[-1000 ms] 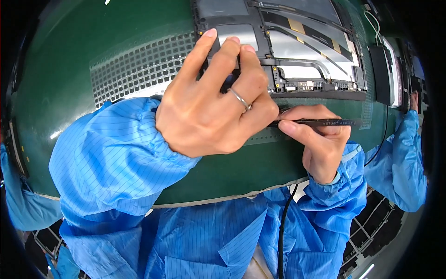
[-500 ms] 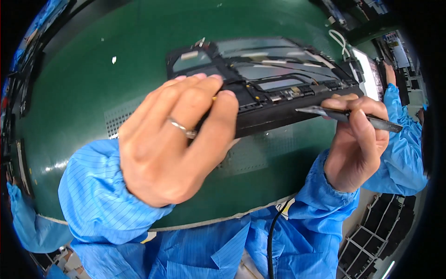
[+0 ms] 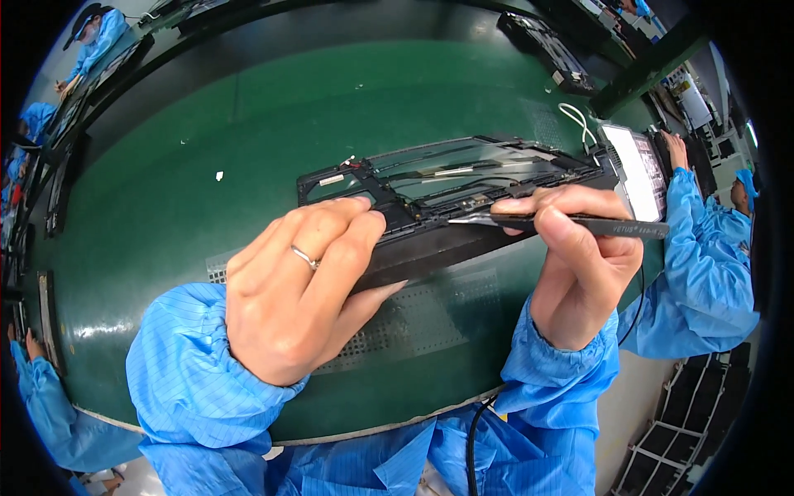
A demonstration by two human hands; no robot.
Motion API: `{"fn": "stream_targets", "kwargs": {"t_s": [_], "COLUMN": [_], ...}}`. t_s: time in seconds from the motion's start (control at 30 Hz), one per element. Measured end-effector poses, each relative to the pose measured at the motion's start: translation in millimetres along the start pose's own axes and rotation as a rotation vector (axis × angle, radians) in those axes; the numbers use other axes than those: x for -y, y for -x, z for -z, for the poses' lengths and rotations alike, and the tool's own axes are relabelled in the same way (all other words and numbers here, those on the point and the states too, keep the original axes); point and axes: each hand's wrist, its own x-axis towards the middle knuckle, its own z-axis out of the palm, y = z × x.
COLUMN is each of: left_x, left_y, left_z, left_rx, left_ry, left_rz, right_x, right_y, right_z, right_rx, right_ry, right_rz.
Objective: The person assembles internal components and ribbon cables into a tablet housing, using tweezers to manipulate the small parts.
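Observation:
A flat black frame (image 3: 438, 250) with clear panels, thin black cables and small circuit parts along its near edge is held tilted above the green table. My left hand (image 3: 289, 293), with a ring on one finger, grips its left end, the fingers over the top and the thumb along the near side. In my right hand (image 3: 583, 269), black tweezers (image 3: 616, 226) with bare metal tips are pinched between thumb and fingers. Their tips point left and lie over the frame's near strip of parts; whether they touch it I cannot tell.
The green table (image 3: 149, 215) has a perforated patch (image 3: 413, 322) below the frame and a small white scrap (image 3: 219, 176) on the left. A white panel (image 3: 633, 169) and a white cable (image 3: 579, 120) lie at the right. A co-worker in blue (image 3: 703, 256) stands close on the right.
The tweezers have swung level, and their tips have moved left over the frame's parts. My right hand has come left too. The view has shifted, so the frame sits lower in it.

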Motion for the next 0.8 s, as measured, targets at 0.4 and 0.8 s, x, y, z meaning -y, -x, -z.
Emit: {"fn": "stream_targets", "kwargs": {"t_s": [0.4,0.8], "left_x": [0.9,2.9], "left_y": [-2.9,-1.7], "left_z": [-2.4,-3.5], "left_rx": [-0.02,-0.032], "left_ry": [0.008,-0.013], "left_rz": [-0.004,-0.023], "right_x": [-2.5,-3.9], "right_y": [-0.4,-0.4], "right_z": [-3.7,-1.8], "right_rx": [0.001,0.015], "right_ry": [0.051,0.112], "right_rz": [0.031,0.046]}}
